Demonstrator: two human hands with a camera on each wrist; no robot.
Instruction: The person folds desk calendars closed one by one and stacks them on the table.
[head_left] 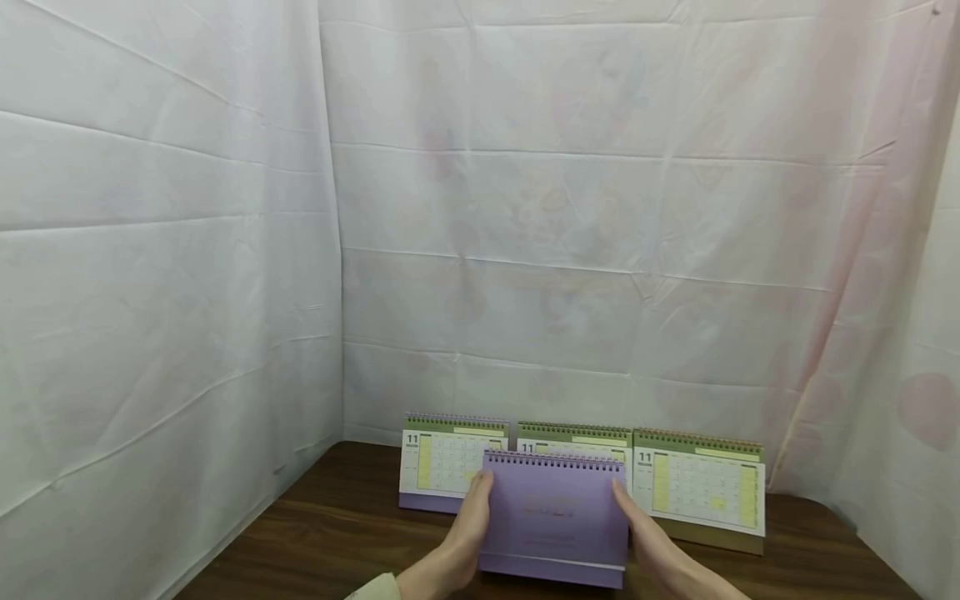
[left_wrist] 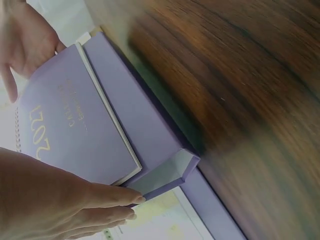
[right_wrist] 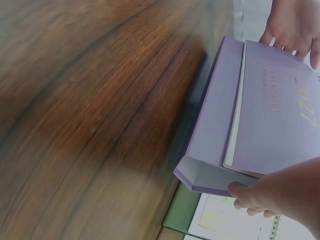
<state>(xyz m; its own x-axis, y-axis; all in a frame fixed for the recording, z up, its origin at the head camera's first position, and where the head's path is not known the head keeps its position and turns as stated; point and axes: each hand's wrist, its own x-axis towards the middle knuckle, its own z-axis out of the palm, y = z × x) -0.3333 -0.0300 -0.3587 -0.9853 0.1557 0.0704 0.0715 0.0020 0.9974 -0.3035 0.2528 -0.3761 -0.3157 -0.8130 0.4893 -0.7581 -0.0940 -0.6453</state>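
Observation:
A purple spiral-bound desk calendar [head_left: 551, 517] stands in front of me, its cover toward me, with gold lettering that reads 2021 in the wrist views. My left hand [head_left: 457, 537] holds its left side and my right hand [head_left: 660, 546] holds its right side. Both thumbs lie along the side edges near the top; the other fingers are partly hidden behind. The folded base is hollow at its end in the left wrist view. Whether its bottom touches the table is hard to tell.
Three similar calendars open to month 11 stand in a row behind: a left one [head_left: 453, 462], a partly covered middle one [head_left: 573, 432] and a right one [head_left: 697, 483]. The dark wooden table [head_left: 322, 521] ends at pale cloth [head_left: 487, 208] hanging around it.

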